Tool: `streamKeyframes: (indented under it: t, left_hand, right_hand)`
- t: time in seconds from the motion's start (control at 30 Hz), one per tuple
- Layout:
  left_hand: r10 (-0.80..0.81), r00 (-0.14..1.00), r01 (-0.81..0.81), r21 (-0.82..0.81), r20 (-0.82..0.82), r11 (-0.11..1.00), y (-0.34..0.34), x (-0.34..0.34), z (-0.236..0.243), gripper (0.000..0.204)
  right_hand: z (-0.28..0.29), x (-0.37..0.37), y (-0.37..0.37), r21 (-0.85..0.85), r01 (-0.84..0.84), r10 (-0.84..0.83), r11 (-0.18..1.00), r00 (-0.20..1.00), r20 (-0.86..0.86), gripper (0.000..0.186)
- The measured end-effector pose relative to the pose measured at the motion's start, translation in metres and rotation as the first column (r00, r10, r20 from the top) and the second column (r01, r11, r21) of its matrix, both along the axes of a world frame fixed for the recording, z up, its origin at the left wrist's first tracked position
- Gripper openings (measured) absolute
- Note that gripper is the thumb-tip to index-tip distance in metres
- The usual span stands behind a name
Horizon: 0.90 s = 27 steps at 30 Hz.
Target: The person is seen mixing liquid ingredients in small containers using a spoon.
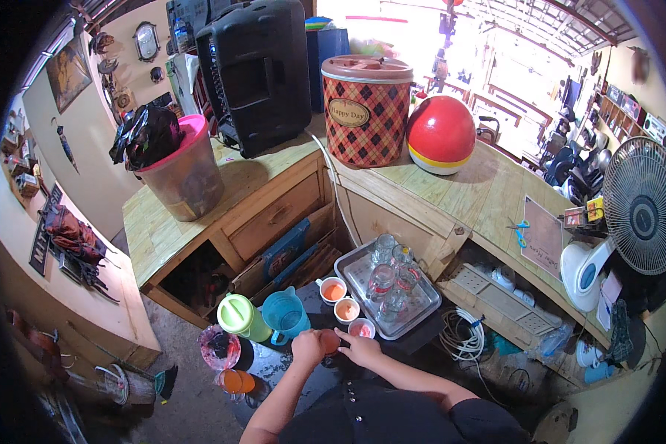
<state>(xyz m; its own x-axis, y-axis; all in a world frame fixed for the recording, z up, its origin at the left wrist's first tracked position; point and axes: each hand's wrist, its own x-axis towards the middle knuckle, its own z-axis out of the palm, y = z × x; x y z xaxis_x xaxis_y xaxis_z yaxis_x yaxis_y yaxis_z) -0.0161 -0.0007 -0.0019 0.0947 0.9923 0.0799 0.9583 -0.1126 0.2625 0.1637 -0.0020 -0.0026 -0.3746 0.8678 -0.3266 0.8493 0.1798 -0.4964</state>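
Over the dark table's near side, my left hand (308, 348) is closed around the left side of a small vessel of orange-red drink (329, 342). My right hand (361, 351) closes on its other side, fingers against it; the two hands hide most of its shape. Just beyond my right hand stands a white cup (362, 329) with pinkish-red contents. Two more white cups, the middle one (346, 311) and the far one (333, 289), hold orange contents. To the left are a blue translucent jug (286, 314) and a light green lidded pitcher (243, 318).
A metal tray (423, 302) at the right carries several clear glass mugs (382, 280). Glasses of orange drink (234, 381) and a pink-red plastic bag (220, 347) lie to the left. A coiled white cable (462, 334) hangs right of the tray. Wooden counters (274, 181) stand beyond.
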Motion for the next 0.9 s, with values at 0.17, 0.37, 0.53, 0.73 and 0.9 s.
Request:
streamKeyframes:
  t: [0.17, 0.37, 0.53, 0.73, 0.9]
  left_hand:
    - [0.057, 0.987, -0.067, 0.064, 0.149, 0.996, 0.0, 0.007, 0.003, 0.017]
    - [0.035, 0.941, -0.077, 0.111, 0.335, 0.991, -0.003, 0.009, 0.005, 0.017]
    - [0.023, 0.994, -0.028, 0.044, 0.105, 0.999, -0.007, 0.008, 0.01, 0.017]
    - [-0.013, 0.961, -0.017, 0.107, 0.277, 0.994, -0.002, 0.007, 0.011, 0.016]
    - [0.033, 0.992, -0.048, 0.126, 0.118, 0.991, 0.001, 0.004, 0.01, 0.016]
  right_hand:
    - [-0.003, 0.002, 0.0, 0.021, -0.006, 0.006, 1.0, 1.0, -0.013, 0.059]
    - [-0.004, 0.001, 0.0, 0.007, -0.001, 0.001, 1.0, 1.0, -0.012, 0.059]
    - [-0.002, 0.001, 0.001, -0.002, 0.01, -0.01, 1.0, 1.0, -0.007, 0.059]
    - [-0.002, 0.0, 0.0, -0.01, 0.008, -0.008, 1.0, 1.0, -0.015, 0.058]
    - [0.0, 0.001, 0.0, -0.016, 0.018, -0.017, 1.0, 1.0, 0.004, 0.059]
